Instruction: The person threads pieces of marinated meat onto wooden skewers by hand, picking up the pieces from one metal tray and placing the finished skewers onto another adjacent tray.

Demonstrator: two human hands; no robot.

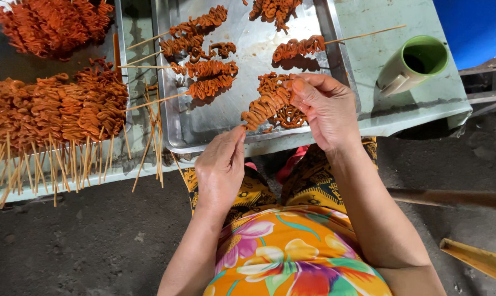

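Note:
My right hand (324,107) grips a skewer of orange, folded marinated meat (267,105) above the near edge of a metal tray (248,52). My left hand (221,170) pinches the lower tip of that same skewer with thumb and fingers. Loose orange meat pieces (283,118) lie on the tray just under the held skewer. Several finished skewers (204,74) rest on the tray's left and top, their bamboo sticks pointing left.
A big pile of finished skewers (56,115) lies on a second tray (7,60) at left, loose bamboo sticks (152,142) between the trays. A green mug (415,63) stands at right on the pale table (412,104). Dark ground lies below.

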